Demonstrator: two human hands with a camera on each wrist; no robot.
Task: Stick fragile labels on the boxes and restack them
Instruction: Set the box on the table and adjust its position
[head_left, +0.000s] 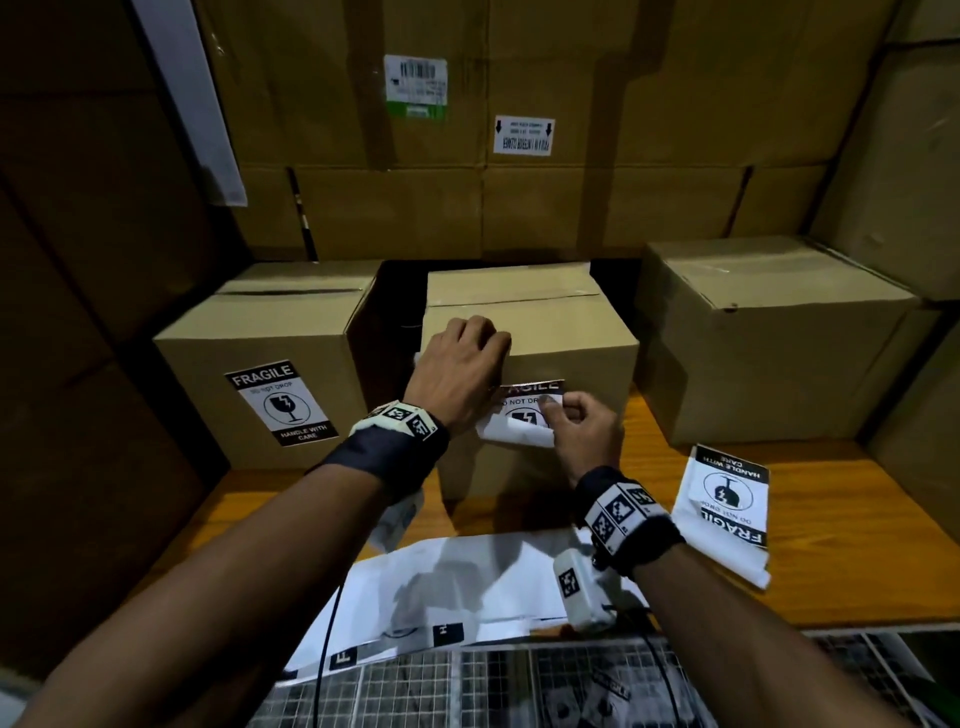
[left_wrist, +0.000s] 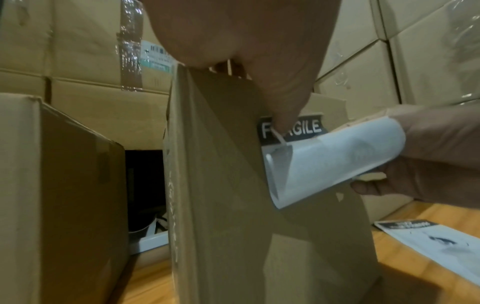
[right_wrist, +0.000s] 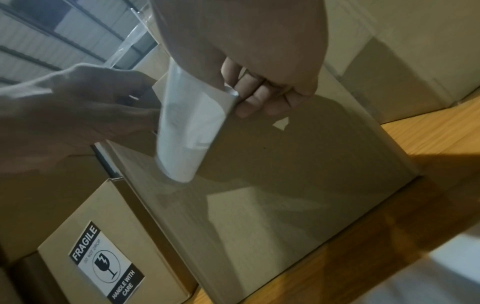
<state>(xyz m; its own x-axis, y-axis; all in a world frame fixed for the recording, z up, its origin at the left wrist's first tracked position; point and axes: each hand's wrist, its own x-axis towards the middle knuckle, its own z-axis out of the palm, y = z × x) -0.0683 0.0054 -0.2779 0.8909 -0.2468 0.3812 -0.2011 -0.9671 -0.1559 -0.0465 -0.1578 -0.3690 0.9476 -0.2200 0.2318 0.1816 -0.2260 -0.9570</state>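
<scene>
Three cardboard boxes stand on the wooden table (head_left: 841, 561). The left box (head_left: 260, 343) carries a fragile label (head_left: 281, 402) on its front; the right box (head_left: 769, 332) shows none. My left hand (head_left: 462, 364) curls over the middle box's (head_left: 540, 332) top front edge, and its thumb (left_wrist: 285, 107) presses the black FRAGILE band (left_wrist: 309, 127) of a label (head_left: 527, 410) onto the front. My right hand (head_left: 582, 423) pinches the label's lower part (left_wrist: 332, 162), which curls white and away from the cardboard (right_wrist: 189, 131).
Another fragile label (head_left: 727, 506) lies face up on the table to the right. White backing sheets (head_left: 457, 582) are spread at the front edge, above a wire grid (head_left: 519, 691). Large stacked cartons (head_left: 467, 130) wall in the back and both sides.
</scene>
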